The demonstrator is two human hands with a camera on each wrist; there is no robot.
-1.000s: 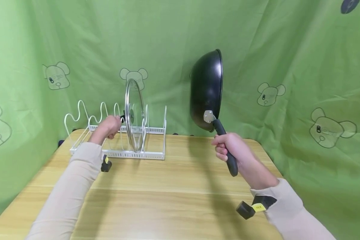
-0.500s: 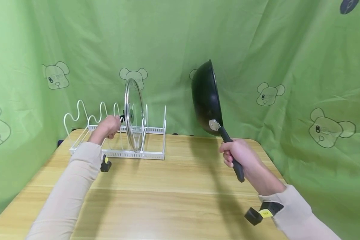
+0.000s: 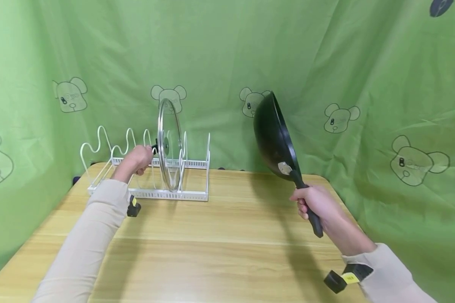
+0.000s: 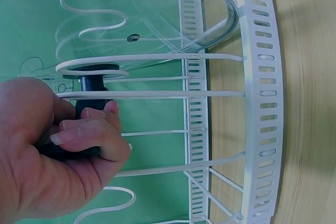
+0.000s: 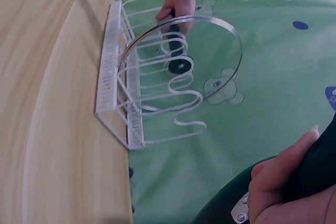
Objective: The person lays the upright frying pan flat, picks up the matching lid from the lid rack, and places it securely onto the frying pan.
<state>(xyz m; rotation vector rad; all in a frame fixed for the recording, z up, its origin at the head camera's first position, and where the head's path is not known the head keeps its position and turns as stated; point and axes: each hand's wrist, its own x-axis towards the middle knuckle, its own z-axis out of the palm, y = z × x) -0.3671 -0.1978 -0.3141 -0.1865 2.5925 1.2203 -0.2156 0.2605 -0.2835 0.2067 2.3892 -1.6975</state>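
Observation:
A round glass lid point(image 3: 170, 147) with a metal rim stands on edge between the wires of a white pot rack point(image 3: 189, 196). My left hand point(image 3: 137, 159) grips the lid's black knob point(image 4: 93, 85), fingers curled round it among the rack's wire loops. On the right, my right hand point(image 3: 318, 204) holds a black wok point(image 3: 274, 134) by its dark handle point(image 3: 315, 223). The wok is raised over the back right of the table, tilted on its side with its rounded bottom facing left. Only part of the wok and handle shows in the right wrist view, beside my curled fingers point(image 5: 283, 171).
The rack sits at the back left of a light wooden table point(image 3: 212, 252). A green curtain point(image 3: 220, 50) with bear drawings hangs behind the table and along both sides. A black camera mount point(image 3: 346, 277) is strapped to the right sleeve.
My right hand has moved right and nearer, lowering the wok and tilting its rim further. My left hand, the lid and the rack stay where they were.

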